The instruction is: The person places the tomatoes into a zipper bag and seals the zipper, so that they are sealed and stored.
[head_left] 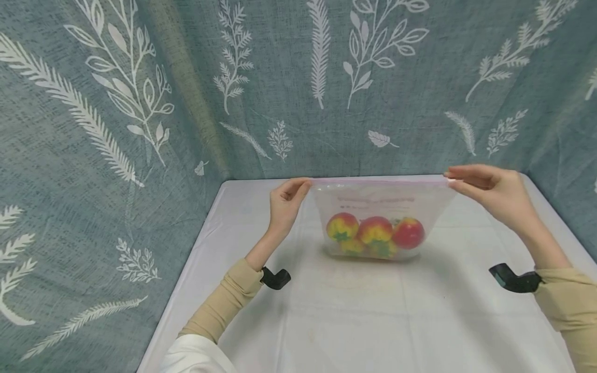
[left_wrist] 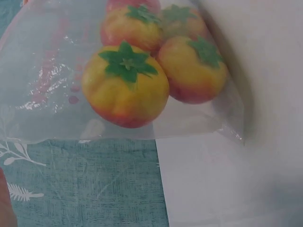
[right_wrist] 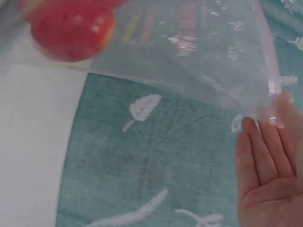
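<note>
A clear zip bag with a pink top edge hangs upright between both hands, its mouth stretched in a straight line. My left hand pinches the top left corner between thumb and fingers. At the opposite top corner, my right hand pinches the pink strip. Several red and yellow tomatoes with green leafy tops lie in the bottom of the bag. One tomato shows its star-shaped top close up in the left wrist view. Whether the bag's bottom touches the table cannot be told.
A white-covered table lies beneath the bag and arms. Blue-green cloth with white leaf prints hangs behind the table and at both sides. A black wrist piece sticks out from the left sleeve, another from the right.
</note>
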Demonstrator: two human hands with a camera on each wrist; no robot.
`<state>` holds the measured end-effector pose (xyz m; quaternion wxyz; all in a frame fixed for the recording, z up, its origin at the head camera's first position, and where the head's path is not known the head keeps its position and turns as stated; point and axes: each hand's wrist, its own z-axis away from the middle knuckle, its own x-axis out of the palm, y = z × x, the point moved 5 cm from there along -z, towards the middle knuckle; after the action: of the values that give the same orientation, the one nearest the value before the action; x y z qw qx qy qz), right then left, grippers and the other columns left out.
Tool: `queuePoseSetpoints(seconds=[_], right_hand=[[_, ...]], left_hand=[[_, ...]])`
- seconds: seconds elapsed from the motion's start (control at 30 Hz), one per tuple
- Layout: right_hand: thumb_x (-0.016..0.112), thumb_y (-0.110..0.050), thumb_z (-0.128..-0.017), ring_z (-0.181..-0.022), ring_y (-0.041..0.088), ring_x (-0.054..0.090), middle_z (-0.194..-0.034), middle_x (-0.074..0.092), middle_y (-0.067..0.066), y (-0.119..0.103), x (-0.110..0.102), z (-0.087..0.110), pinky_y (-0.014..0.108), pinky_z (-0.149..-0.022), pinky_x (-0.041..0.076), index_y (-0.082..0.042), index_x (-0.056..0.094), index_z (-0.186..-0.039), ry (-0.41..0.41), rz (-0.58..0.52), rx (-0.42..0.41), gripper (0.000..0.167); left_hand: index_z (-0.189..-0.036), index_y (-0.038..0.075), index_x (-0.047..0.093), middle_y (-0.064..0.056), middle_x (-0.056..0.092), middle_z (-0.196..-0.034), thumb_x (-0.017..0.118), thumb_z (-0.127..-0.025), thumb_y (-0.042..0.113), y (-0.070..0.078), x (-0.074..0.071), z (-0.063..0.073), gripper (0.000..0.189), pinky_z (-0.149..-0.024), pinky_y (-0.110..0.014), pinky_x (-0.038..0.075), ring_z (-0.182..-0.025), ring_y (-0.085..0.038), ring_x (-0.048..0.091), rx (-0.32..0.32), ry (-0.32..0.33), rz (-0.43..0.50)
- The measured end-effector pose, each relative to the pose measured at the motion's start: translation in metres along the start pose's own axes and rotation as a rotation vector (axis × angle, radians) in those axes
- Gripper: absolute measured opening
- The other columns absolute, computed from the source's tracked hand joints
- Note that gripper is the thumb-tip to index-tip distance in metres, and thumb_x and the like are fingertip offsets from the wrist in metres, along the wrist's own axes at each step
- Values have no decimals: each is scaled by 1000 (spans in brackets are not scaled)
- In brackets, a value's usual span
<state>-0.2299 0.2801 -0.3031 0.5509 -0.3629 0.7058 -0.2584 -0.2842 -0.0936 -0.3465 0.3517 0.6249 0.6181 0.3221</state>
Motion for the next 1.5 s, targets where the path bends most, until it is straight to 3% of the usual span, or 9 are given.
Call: queuePoseSetpoints(seconds=[0.1,0.27,0.33,0.47,0.57,0.73,0.9,1.1,1.5], right_hand=[[67,-25,-88,-96,-23,52,-124,60,-17,14,9,2,-1,-76,46,-13,51,-136,-71,-32,20,52],[66,-24,-90,-127,25,52,-144,42,25,41,34,8,2,-80,47,-7,32,-147,-243,-33,70,69],[66,-23,-90,-127,48,42,-144,40,28,53,47,12,14,-89,52,-3,27,-148,-305,-42,75,73],[66,-22,-89,-128,49,41,-144,38,29,78,74,20,47,-99,45,0,24,-148,-388,-90,89,76],[67,-22,-89,-129,49,40,-146,35,29,94,91,23,53,-101,41,1,24,-148,-421,-129,106,77],[68,-23,-88,-124,49,46,-145,36,30,109,108,24,52,-97,47,2,28,-145,-418,-153,101,74],[68,-22,-88,-116,47,55,-142,41,29,110,113,23,45,-90,54,2,34,-143,-371,-157,80,69],[67,-24,-88,-111,45,59,-137,46,30,102,108,32,41,-85,57,4,38,-140,-381,-123,113,66],[60,-36,-92,-101,28,66,-127,55,31,102,113,59,39,-83,58,12,30,-140,-609,-133,360,75]], left_hand=[[-109,-8,64,22,69,-96,60,-91,3,-2,3,4,21,-86,-21,54,-94,-2,65,-18,-37,25],[-127,-5,54,-2,67,-116,62,-89,1,-11,8,11,39,-100,-27,50,-110,-9,62,-85,-108,51],[-136,-1,46,-17,58,-129,67,-88,13,-20,9,14,54,-108,-33,43,-123,-20,55,-142,-160,76],[-151,10,22,-23,35,-149,75,-77,38,-51,12,25,95,-117,-40,29,-140,-34,33,-368,-299,63],[-152,11,14,-18,26,-155,75,-81,29,-77,19,36,96,-119,-39,23,-144,-31,24,-511,-436,-58],[-148,0,24,-19,28,-154,70,-85,7,-100,34,48,78,-119,-38,25,-142,-32,28,-460,-623,-209],[-143,-4,34,-24,45,-142,67,-86,3,-102,41,52,67,-110,-36,40,-129,-36,47,-419,-599,-193],[-142,-5,37,-25,50,-136,66,-87,4,-86,38,59,62,-99,-33,50,-120,-37,55,-475,-601,-192],[-138,-3,44,-22,57,-131,64,-90,28,-80,27,93,60,-86,-35,57,-105,-27,66,-917,-651,-152]])
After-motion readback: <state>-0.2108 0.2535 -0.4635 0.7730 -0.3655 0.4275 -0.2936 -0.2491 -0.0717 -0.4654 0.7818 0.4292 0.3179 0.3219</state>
